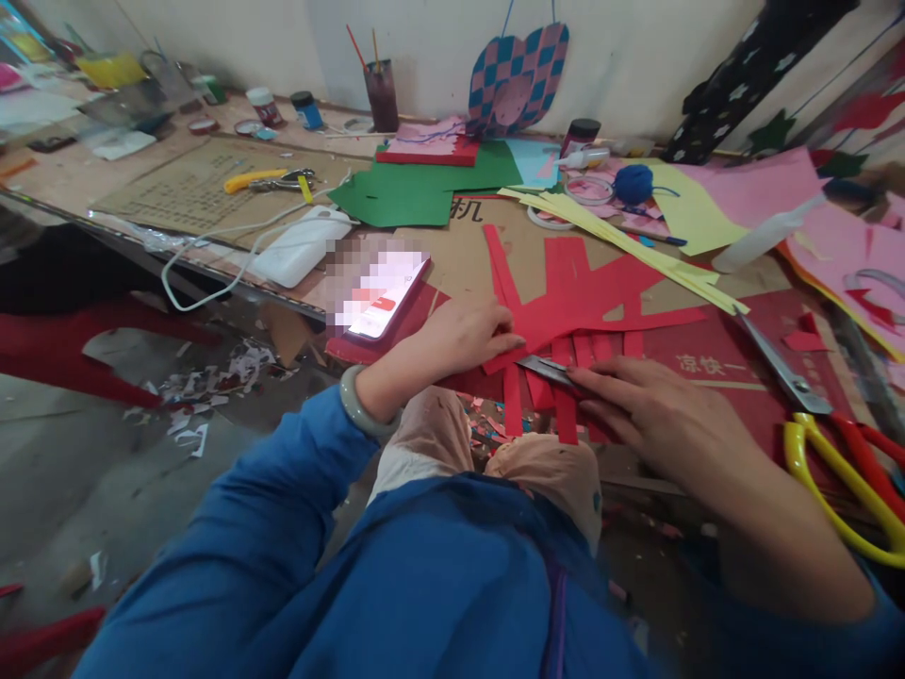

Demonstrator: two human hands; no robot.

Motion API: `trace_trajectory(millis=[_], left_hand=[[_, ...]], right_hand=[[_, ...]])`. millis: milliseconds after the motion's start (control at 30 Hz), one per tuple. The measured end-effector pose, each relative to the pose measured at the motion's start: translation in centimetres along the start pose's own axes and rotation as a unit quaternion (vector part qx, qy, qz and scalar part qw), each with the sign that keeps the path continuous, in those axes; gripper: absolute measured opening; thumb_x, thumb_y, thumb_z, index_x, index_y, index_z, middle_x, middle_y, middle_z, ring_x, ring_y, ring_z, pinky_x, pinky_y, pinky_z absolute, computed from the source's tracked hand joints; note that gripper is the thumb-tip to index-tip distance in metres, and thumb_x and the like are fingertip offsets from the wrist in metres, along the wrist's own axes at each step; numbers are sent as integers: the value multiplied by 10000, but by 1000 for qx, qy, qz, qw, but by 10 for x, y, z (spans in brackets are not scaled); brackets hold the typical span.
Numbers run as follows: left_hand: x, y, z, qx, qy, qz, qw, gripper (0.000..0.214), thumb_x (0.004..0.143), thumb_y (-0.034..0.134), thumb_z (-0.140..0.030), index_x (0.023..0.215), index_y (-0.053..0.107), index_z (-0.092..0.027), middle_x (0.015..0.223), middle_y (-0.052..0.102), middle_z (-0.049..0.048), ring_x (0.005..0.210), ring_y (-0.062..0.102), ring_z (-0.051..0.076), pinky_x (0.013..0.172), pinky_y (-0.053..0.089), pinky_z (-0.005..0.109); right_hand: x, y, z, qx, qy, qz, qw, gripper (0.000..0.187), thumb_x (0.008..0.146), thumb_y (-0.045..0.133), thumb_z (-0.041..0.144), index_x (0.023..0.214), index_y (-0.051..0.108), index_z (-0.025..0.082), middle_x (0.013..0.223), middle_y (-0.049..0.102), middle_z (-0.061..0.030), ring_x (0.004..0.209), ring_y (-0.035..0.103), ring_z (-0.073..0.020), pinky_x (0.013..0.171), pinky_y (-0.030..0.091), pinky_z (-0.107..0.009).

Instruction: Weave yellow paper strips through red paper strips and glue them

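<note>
Several red paper strips (574, 294) lie crossed and fanned out on the brown table (452, 255) near its front edge. My left hand (463, 337) rests flat on the left ends of the strips, fingers stretched out. My right hand (647, 407) lies over the lower strip ends with its fingers extended, and a thin grey metal blade or ruler (548, 370) lies under its fingertips. A pale bangle (359, 405) sits on my left wrist.
A lit phone (386, 294) lies left of my left hand, beside a white power bank (301, 247) with a cable. Yellow-handled scissors (813, 415) lie at the right. Yellow strips (629, 240), green paper (417, 193), pink sheets, blue yarn (633, 184) and paint jars fill the back.
</note>
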State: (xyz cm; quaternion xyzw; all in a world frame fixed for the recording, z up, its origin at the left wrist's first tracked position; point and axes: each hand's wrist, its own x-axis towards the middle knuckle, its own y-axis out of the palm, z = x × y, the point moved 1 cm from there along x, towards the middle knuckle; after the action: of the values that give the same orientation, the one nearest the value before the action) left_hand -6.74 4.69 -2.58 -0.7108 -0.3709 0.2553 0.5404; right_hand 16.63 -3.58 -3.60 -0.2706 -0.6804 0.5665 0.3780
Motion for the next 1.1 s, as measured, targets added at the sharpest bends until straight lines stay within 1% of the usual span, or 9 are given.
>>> trace_trajectory(millis=[167, 367, 533, 667, 867, 1000, 1100], left_hand=[[5, 6, 3, -31, -25, 6, 999, 211, 913, 630, -348, 850, 713, -164, 852, 692, 54, 820, 622, 182, 706, 420, 287], [6, 13, 9, -42, -17, -13, 999, 182, 892, 655, -347, 847, 696, -176, 858, 683, 44, 822, 618, 181, 668, 394, 283], [7, 18, 12, -51, -13, -26, 998, 185, 891, 664, -361, 846, 691, -183, 872, 688, 40, 848, 618, 184, 675, 390, 283], [7, 19, 12, -50, -17, -26, 998, 192, 891, 667, -370, 843, 696, -186, 885, 690, 40, 860, 616, 191, 668, 380, 287], [7, 18, 11, -55, -16, -28, 998, 188, 886, 674, -371, 842, 689, -190, 891, 686, 40, 854, 608, 187, 662, 376, 281], [7, 18, 11, -59, -12, -29, 998, 185, 895, 670, -364, 849, 686, -185, 909, 684, 46, 876, 602, 191, 692, 390, 289], [7, 18, 11, -58, -10, -24, 998, 191, 894, 671, -368, 856, 689, -182, 913, 682, 46, 894, 605, 197, 696, 386, 294]], right_hand=[[0, 4, -3, 22, 8, 14, 1000, 352, 970, 445, 313, 1200, 710, 287, 1040, 709, -97, 788, 659, -225, 571, 473, -311], [2, 6, -7, 38, -4, 3, 999, 350, 969, 458, 312, 1210, 712, 294, 1054, 712, -91, 781, 663, -210, 600, 493, -312], [3, 8, -12, 48, -1, 17, 999, 357, 975, 449, 363, 1211, 712, 310, 1053, 719, -80, 821, 676, -224, 603, 508, -320], [5, 7, -15, 60, -7, 12, 998, 377, 983, 419, 358, 1182, 729, 281, 1065, 729, -91, 837, 688, -235, 633, 540, -349], [9, -2, -16, 66, -65, 0, 996, 405, 1003, 380, 352, 1117, 755, 254, 1008, 748, -94, 832, 705, -218, 629, 560, -320], [11, -2, -15, 66, -56, -12, 996, 424, 1012, 363, 369, 1142, 744, 233, 1016, 750, -99, 829, 710, -219, 642, 566, -328], [13, -1, -16, 70, -68, -4, 995, 400, 1007, 380, 334, 1145, 741, 233, 1012, 749, -95, 846, 707, -209, 652, 563, -313]])
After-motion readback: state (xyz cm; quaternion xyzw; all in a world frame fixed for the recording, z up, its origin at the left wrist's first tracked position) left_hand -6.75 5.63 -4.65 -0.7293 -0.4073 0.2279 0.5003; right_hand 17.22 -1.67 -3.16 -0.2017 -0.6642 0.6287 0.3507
